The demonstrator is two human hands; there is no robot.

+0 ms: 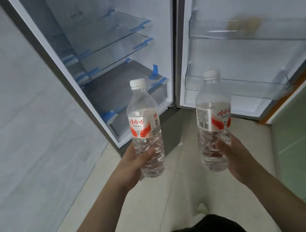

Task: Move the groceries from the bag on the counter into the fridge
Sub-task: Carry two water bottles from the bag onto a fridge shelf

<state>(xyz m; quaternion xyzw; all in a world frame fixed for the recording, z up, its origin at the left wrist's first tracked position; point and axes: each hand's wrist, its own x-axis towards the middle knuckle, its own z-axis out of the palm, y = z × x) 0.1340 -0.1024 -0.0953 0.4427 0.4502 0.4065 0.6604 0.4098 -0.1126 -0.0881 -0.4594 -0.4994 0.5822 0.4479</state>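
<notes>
Bottles' (145,127) lower halves behind gripping hands (132,165); door-bin contents (243,24) blurred.

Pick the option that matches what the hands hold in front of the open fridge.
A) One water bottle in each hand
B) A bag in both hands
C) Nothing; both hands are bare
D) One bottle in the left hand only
A: the left hand wraps the base of one water bottle, and the right hand wraps the second bottle, both upright, caps on.
</notes>
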